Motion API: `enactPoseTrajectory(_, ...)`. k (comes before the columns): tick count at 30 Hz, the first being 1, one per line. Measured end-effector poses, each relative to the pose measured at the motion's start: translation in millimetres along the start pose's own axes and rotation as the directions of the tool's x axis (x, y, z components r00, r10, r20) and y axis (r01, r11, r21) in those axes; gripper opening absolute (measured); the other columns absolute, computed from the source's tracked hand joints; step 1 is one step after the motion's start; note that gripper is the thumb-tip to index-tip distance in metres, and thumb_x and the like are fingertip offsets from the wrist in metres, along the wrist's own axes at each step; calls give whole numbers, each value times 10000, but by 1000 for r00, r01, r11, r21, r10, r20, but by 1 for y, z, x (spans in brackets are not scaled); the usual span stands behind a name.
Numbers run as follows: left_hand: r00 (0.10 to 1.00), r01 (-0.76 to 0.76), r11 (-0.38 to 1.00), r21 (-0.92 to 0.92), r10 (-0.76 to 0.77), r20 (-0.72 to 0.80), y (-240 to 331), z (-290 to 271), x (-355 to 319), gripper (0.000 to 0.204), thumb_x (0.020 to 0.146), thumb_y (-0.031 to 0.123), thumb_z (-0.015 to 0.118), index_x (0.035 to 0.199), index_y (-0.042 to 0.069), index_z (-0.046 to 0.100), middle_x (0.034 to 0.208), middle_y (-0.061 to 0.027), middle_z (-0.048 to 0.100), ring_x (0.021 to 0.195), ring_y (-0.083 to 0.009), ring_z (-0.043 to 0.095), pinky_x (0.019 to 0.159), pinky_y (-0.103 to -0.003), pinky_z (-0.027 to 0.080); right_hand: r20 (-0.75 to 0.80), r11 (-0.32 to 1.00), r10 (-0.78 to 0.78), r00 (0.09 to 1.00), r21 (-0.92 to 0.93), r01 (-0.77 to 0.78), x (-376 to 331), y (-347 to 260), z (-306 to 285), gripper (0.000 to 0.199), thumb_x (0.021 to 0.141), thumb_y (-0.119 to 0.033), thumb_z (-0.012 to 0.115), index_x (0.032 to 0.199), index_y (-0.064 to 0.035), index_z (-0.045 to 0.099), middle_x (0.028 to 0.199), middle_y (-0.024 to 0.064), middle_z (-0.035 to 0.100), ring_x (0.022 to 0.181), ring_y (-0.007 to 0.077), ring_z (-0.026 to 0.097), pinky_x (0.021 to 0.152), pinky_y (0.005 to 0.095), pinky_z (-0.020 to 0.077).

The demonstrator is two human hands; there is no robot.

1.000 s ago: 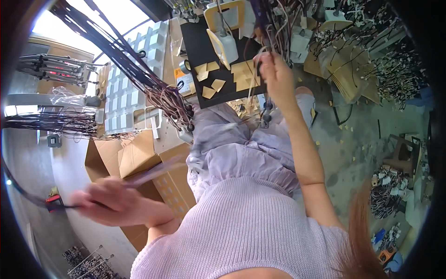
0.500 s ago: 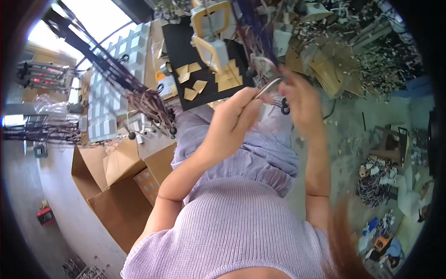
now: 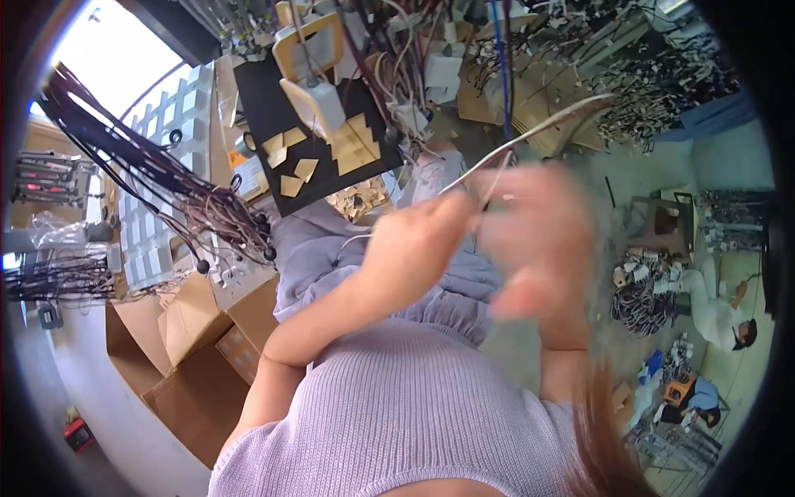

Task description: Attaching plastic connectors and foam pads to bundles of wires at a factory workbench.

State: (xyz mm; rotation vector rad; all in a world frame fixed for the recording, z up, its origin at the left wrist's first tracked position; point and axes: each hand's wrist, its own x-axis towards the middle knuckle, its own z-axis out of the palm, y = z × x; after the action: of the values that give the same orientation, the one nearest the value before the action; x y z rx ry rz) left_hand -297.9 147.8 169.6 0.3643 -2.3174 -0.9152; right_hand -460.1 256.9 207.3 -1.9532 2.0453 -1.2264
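My left hand (image 3: 418, 248) is in front of my lap, its fingers closed around a thin cable. That white and dark cable (image 3: 538, 131) runs from the fist up and to the right, its far part loose in the air. Below the fist a thin pale strand (image 3: 352, 242) hangs over my skirt. Close by on the right, my right hand (image 3: 542, 236) is smeared by motion. Its fingers look partly spread, but I cannot make out whether they hold anything.
Ahead stands a black board (image 3: 257, 87) with tan paper pieces and a yellow-framed white fixture (image 3: 310, 95). Bundled dark cables (image 3: 157, 145) hang at left by a grey compartment tray (image 3: 145, 211). Cardboard boxes (image 3: 195, 406) stand at lower left. Two people (image 3: 712, 311) are at far right.
My right hand has come away from the left and lower, now blurred. The cable stretches out to the upper right. The view has shifted, so the board appears farther left.
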Motion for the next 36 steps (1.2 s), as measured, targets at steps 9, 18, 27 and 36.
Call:
enactPoseTrajectory(9, 868, 460, 887, -36, -441, 229, -42, -70, -83, 123, 879, 100, 556, 993, 59, 574, 860, -137, 648, 807, -352, 627, 646, -421, 484, 358, 763, 95, 929, -626, 163, 35, 63, -7, 446, 764, -439, 663, 879, -11, 624, 787, 129, 596, 804, 365, 573, 875, 453, 399)
enactPoseTrajectory(18, 896, 441, 887, 135, -443, -16, -45, -54, -74, 64, 812, 129, 616, 814, 73, 585, 741, -103, 607, 713, -315, 619, 604, -419, 479, 746, 895, -4, 666, 299, -330, 20, 24, 126, 160, 882, -160, 593, 922, -5, 608, 800, 141, 635, 693, 282, 624, 637, 356, 478)
enactPoseTrajectory(27, 917, 327, 940, 93, -292, -273, -56, -113, -119, 70, 826, 117, 577, 825, 49, 593, 789, -70, 599, 686, -242, 600, 598, -352, 497, 870, 670, -118, 479, 426, -608, 15, 29, 151, 175, 952, -126, 461, 947, 0, 582, 759, 18, 536, 726, 110, 503, 667, 264, 426)
enactPoseTrajectory(36, 556, 761, -101, 641, -406, -725, -242, -226, -137, 563, 782, 561, 642, 951, 26, 600, 1047, -116, 559, 994, -299, 530, 829, -425, 428, 842, 508, -207, 498, 528, -681, 35, -10, 184, 329, 1003, -181, 394, 852, 25, 600, 688, -9, 469, 586, 46, 386, 527, 204, 297)
